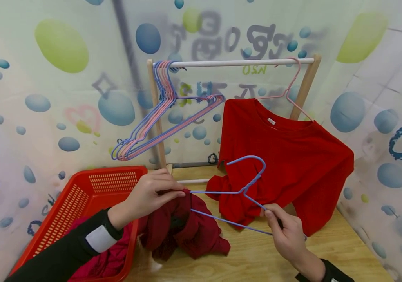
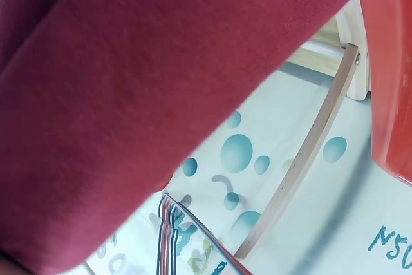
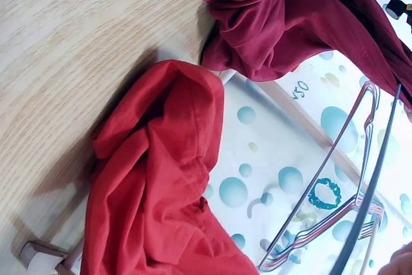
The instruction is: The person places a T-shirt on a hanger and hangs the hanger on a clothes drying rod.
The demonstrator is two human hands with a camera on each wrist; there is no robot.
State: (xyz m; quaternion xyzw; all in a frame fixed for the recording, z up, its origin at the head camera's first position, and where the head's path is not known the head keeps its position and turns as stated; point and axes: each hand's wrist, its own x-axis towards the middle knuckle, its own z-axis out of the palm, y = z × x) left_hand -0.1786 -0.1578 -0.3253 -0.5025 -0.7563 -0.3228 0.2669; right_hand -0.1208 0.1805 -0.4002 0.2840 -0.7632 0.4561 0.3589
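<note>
In the head view my left hand pinches a dark red garment by its upper edge, right at the left end of a blue hanger. That end of the hanger is hidden in the cloth, and its hook points up. My right hand grips the hanger near its other shoulder. Below the left hand the garment hangs bunched low over the table. It fills much of the left wrist view as smooth cloth. In the right wrist view the hanger's wire runs up to the dark red garment.
A rack with a white rail stands behind. Several blue and pink hangers hang at its left, and a red shirt on a pink hanger at its right. A red basket with dark red cloth sits left on the wooden table.
</note>
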